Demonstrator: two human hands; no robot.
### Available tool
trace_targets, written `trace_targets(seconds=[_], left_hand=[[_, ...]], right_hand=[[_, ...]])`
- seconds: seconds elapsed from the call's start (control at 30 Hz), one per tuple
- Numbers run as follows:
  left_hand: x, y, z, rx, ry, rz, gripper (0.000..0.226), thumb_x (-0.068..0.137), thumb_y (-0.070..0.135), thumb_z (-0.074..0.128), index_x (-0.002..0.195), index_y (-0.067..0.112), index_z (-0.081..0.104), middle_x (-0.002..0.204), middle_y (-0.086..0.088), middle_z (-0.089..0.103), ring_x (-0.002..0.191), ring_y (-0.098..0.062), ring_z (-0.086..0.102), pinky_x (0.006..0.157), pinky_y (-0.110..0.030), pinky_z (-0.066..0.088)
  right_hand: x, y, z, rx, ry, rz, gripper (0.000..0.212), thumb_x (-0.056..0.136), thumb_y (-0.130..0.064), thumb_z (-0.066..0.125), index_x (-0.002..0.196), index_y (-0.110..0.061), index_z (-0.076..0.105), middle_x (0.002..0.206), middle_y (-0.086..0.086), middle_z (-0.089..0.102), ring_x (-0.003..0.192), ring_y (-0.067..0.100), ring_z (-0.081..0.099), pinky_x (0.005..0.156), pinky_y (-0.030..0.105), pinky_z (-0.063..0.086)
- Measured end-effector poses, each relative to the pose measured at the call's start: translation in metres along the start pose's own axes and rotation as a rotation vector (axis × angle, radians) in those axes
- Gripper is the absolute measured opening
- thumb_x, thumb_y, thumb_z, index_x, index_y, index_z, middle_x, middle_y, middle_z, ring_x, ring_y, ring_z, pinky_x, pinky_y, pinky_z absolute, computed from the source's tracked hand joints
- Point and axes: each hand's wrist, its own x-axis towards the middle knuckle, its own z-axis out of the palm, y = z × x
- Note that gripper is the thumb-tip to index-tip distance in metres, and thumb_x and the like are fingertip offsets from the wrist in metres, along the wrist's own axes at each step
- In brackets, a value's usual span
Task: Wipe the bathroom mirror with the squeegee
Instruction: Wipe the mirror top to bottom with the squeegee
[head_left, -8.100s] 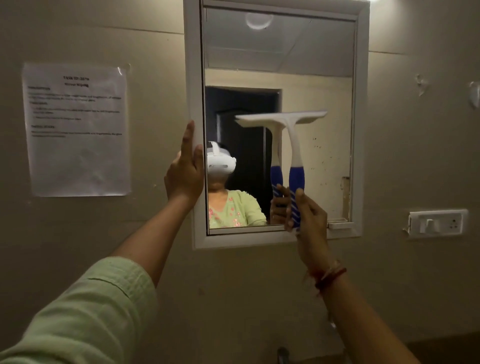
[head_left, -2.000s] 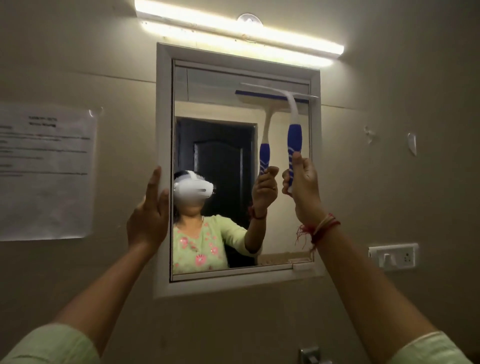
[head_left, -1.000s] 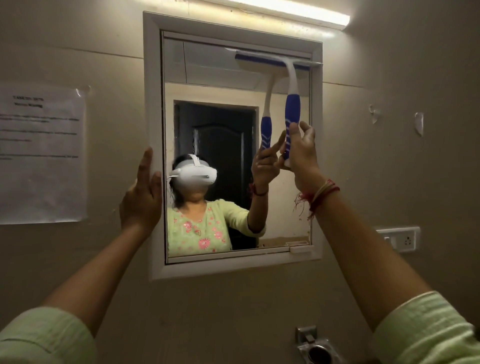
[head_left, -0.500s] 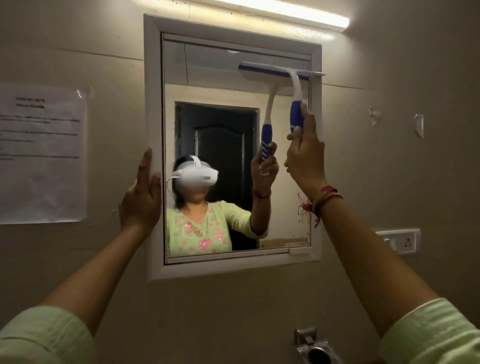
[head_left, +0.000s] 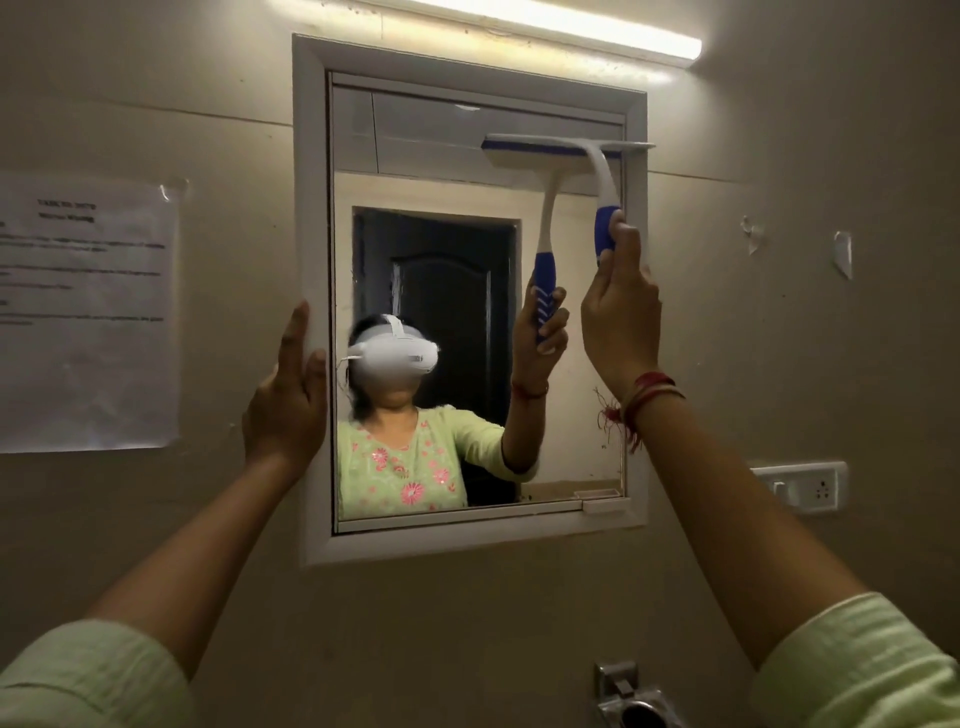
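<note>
The white-framed bathroom mirror (head_left: 436, 171) hangs on the beige wall ahead. A white squeegee (head_left: 602, 176) with a blue grip rests its blade flat on the glass in the upper right part, just below the top of the frame. My right hand (head_left: 621, 317) is closed around the blue grip from below. My left hand (head_left: 288, 400) lies flat against the mirror frame's left side, fingers up, holding nothing. The glass reflects the squeegee, a hand and a person with a white headset.
A tube light (head_left: 571, 26) glows above the mirror. A printed sheet (head_left: 85, 312) is taped to the wall at the left. A switch and socket plate (head_left: 802, 486) sits at the right. A metal fitting (head_left: 631, 701) is below the mirror.
The squeegee has slid down the glass from the top edge along the right side, with my right hand following. My left hand has stayed on the frame.
</note>
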Motion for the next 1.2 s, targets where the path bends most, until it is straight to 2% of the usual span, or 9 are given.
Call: trace_targets(seconds=[0.2, 0.37, 0.53, 0.73, 0.87, 0.93, 1.0, 1.07, 1.2], left_hand=[[0.000, 0.000, -0.001, 0.003, 0.010, -0.001, 0.050, 0.093, 0.048, 0.023, 0.141, 0.048, 0.009, 0.082, -0.030, 0.062, 0.067, -0.046, 0.058, 0.057, -0.038, 0.036], [0.000, -0.001, 0.000, -0.009, 0.011, 0.005, 0.050, 0.093, 0.049, 0.023, 0.141, 0.047, 0.009, 0.079, -0.029, 0.062, 0.064, -0.044, 0.058, 0.055, -0.037, 0.036], [0.000, -0.002, -0.001, -0.019, -0.008, 0.003, 0.052, 0.093, 0.049, 0.022, 0.143, 0.043, 0.009, 0.068, -0.023, 0.058, 0.056, -0.037, 0.055, 0.053, -0.035, 0.036], [0.000, 0.000, -0.002, -0.013, -0.002, 0.008, 0.049, 0.095, 0.046, 0.024, 0.142, 0.044, 0.011, 0.084, -0.029, 0.062, 0.067, -0.044, 0.058, 0.058, -0.039, 0.038], [0.000, 0.002, -0.002, -0.020, 0.001, 0.011, 0.050, 0.094, 0.046, 0.024, 0.143, 0.042, 0.013, 0.082, -0.028, 0.061, 0.066, -0.043, 0.058, 0.058, -0.040, 0.038], [0.001, 0.001, -0.002, -0.030, 0.002, 0.015, 0.049, 0.095, 0.045, 0.025, 0.143, 0.043, 0.012, 0.081, -0.028, 0.061, 0.065, -0.042, 0.058, 0.058, -0.042, 0.041], [0.001, 0.001, -0.002, -0.036, 0.001, 0.023, 0.049, 0.096, 0.044, 0.026, 0.143, 0.042, 0.012, 0.080, -0.028, 0.061, 0.063, -0.041, 0.058, 0.057, -0.041, 0.042], [0.000, 0.000, -0.002, -0.038, 0.001, 0.018, 0.050, 0.094, 0.046, 0.025, 0.143, 0.042, 0.013, 0.080, -0.027, 0.061, 0.063, -0.041, 0.057, 0.056, -0.040, 0.040], [0.001, -0.001, -0.001, -0.030, 0.000, 0.010, 0.051, 0.093, 0.047, 0.024, 0.143, 0.042, 0.012, 0.077, -0.025, 0.061, 0.062, -0.041, 0.057, 0.055, -0.035, 0.036]], right_hand=[[-0.063, 0.017, -0.004, 0.033, -0.067, 0.028, 0.048, 0.093, -0.032, 0.033, 0.134, -0.007, 0.039, 0.104, 0.019, 0.062, 0.077, 0.019, 0.061, 0.065, 0.011, 0.039], [-0.068, 0.013, -0.006, 0.067, -0.090, 0.029, 0.042, 0.096, -0.022, 0.038, 0.135, -0.007, 0.038, 0.112, 0.020, 0.061, 0.086, 0.025, 0.064, 0.073, 0.023, 0.045], [-0.015, -0.011, 0.007, 0.137, -0.059, -0.020, 0.044, 0.094, -0.026, 0.037, 0.133, -0.007, 0.038, 0.099, 0.017, 0.063, 0.068, 0.006, 0.053, 0.061, 0.006, 0.039], [-0.010, -0.011, 0.017, 0.143, -0.049, 0.014, 0.036, 0.098, -0.019, 0.038, 0.132, -0.009, 0.038, 0.103, 0.014, 0.063, 0.067, -0.001, 0.053, 0.055, 0.002, 0.039], [-0.046, -0.002, 0.009, 0.161, -0.077, 0.012, 0.040, 0.096, -0.019, 0.040, 0.134, -0.007, 0.037, 0.110, 0.020, 0.062, 0.079, 0.020, 0.062, 0.070, 0.016, 0.048], [-0.039, -0.005, 0.010, 0.168, -0.060, 0.005, 0.039, 0.096, -0.018, 0.040, 0.133, -0.005, 0.038, 0.106, 0.016, 0.062, 0.076, 0.013, 0.060, 0.068, 0.010, 0.045], [-0.020, -0.011, 0.014, 0.178, -0.035, -0.003, 0.036, 0.097, -0.016, 0.039, 0.130, -0.003, 0.040, 0.092, 0.006, 0.058, 0.062, 0.000, 0.053, 0.055, 0.002, 0.043], [-0.003, -0.015, 0.017, 0.182, -0.020, -0.013, 0.034, 0.097, -0.016, 0.038, 0.129, -0.003, 0.041, 0.090, 0.001, 0.054, 0.056, -0.003, 0.048, 0.056, -0.003, 0.040], [-0.018, -0.007, 0.017, 0.169, -0.036, 0.006, 0.038, 0.097, -0.019, 0.037, 0.133, -0.006, 0.038, 0.097, 0.007, 0.060, 0.061, -0.004, 0.049, 0.057, 0.003, 0.040]])
